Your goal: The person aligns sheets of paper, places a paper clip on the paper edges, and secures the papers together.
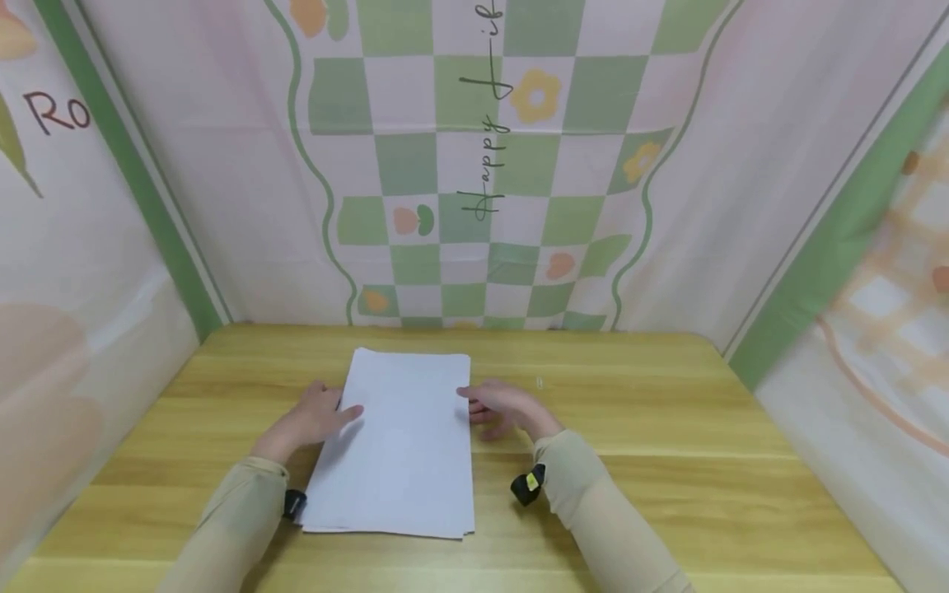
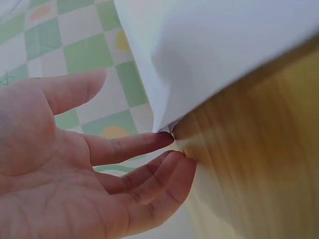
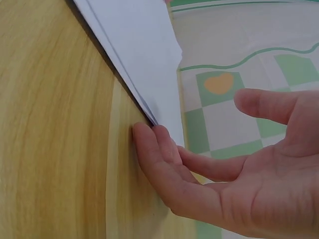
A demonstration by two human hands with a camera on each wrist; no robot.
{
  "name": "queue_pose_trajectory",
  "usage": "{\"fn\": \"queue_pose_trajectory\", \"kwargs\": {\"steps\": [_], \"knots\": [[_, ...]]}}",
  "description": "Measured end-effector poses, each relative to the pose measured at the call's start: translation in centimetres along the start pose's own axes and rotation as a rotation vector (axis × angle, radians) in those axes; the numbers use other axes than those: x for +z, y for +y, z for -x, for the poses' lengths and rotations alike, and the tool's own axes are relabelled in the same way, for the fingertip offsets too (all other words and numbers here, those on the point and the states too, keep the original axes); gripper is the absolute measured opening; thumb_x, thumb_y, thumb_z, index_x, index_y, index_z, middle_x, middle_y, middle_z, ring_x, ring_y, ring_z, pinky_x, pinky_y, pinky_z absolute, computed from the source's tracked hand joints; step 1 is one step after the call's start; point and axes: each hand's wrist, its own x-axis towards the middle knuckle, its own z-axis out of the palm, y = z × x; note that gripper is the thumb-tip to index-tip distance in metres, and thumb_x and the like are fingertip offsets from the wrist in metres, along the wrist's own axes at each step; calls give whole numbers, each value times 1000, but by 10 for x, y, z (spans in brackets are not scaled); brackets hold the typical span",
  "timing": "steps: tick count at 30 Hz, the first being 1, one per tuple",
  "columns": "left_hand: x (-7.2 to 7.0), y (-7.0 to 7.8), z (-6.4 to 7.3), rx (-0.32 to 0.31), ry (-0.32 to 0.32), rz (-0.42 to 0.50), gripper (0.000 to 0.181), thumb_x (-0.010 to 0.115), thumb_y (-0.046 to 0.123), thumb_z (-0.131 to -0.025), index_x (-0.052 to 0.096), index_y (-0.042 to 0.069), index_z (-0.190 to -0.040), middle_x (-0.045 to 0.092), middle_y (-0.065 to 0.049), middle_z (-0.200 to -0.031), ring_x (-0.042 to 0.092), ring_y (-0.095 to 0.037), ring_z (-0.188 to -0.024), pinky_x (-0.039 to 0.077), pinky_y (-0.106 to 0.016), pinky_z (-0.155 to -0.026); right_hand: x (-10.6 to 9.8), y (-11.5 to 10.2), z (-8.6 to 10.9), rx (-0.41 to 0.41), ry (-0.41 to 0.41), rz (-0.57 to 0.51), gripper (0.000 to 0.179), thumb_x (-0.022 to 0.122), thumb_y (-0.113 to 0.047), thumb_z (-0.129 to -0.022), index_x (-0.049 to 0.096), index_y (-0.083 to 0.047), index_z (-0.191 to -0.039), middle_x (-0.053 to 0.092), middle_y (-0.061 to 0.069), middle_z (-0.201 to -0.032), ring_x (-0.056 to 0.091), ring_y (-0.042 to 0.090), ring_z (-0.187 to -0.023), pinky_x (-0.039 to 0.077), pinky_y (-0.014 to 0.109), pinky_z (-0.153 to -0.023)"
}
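Observation:
A stack of white paper sheets (image 1: 400, 453) lies flat on the table, its sheets slightly out of line at the front edge. My left hand (image 1: 315, 416) is at the stack's left side, thumb stretched over the top. In the left wrist view, the fingertips of that hand (image 2: 84, 164) touch the edge of the paper (image 2: 239, 45), and its thumb is raised. At the right side is my right hand (image 1: 504, 403). In the right wrist view, this hand (image 3: 234, 174) has its fingertips against the paper's edge (image 3: 137, 50), thumb lifted away.
The wooden table (image 1: 667, 461) extends on both sides of the paper. A small clip-like object (image 1: 539, 383) lies right of the stack. Behind the table hangs a green-checked cloth (image 1: 474, 165). Black devices (image 1: 527, 486) sit on both wrists.

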Motion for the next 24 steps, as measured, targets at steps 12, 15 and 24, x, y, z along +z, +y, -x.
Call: {"fn": "queue_pose_trajectory", "kwargs": {"steps": [12,15,24], "knots": [[0,-4,-3,13,40,81,58,52,36,-96,48,-13,-127,55,-29,-118,56,-29,-92,52,-42,-75,-2,2,-3,-14,-41,-57,57,58,-30,-93,39,3,-135,49,23,-131,53,33,-116,55,46,-82],[-1,-3,-3,5,41,96,55,53,35,-96,50,-12,-124,58,-25,-110,56,-25,-85,52,-38,-69,-2,2,-4,-15,-38,-58,56,58,-30,-93,40,2,-135,50,22,-130,54,33,-116,54,46,-82],[0,-6,-6,-3,52,125,54,55,33,-95,49,-13,-123,59,-24,-107,57,-25,-83,52,-37,-68,-3,2,-4,-6,-21,-94,53,56,-31,-94,42,4,-133,53,22,-128,54,32,-115,54,44,-82]]}}
